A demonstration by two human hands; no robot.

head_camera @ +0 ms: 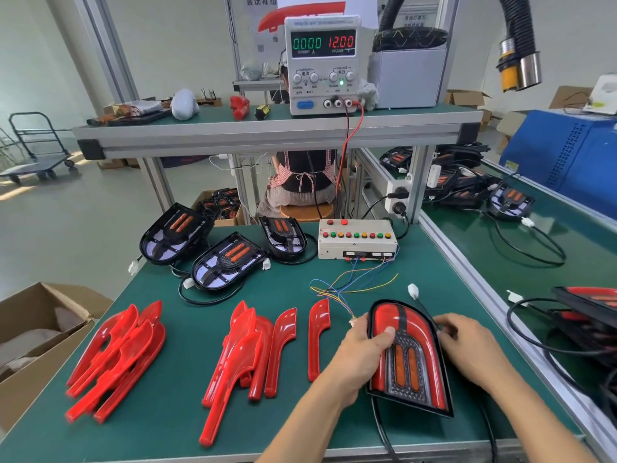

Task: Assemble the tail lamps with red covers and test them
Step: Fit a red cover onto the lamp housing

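While both red covers sit seated, the left hand [362, 350] and right hand [467, 345] grasp the tail lamp [409, 359] by its edges, apparently steadying it on the desk [293, 412] for testing.

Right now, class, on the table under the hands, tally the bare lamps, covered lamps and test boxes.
bare lamps: 3
covered lamp: 1
test box: 1
Total: 5
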